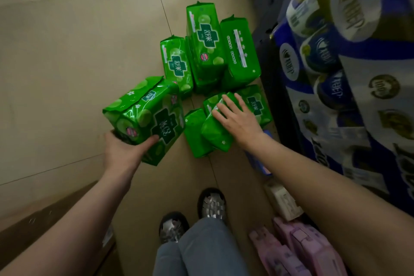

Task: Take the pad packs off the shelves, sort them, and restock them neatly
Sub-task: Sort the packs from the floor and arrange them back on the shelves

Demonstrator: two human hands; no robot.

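Several green pad packs lie on the tiled floor (67, 51) in front of me. My left hand (122, 150) grips a stack of green packs (145, 116) from below, thumb curled onto its front face, lifting it off the floor. My right hand (237, 119) lies with straight, spread fingers on top of a green pack (215, 132) in the near pile. Further away stand three more green packs: a small one (177, 65), a tall one (206, 45) and one showing its back (240, 51).
Blue and white tissue roll packs (349, 74) fill the shelf on the right. Pink packs (300, 248) and a white pack (282, 201) lie at the shelf foot. My shoes (211, 204) stand below. A brown box edge (44, 219) is at lower left.
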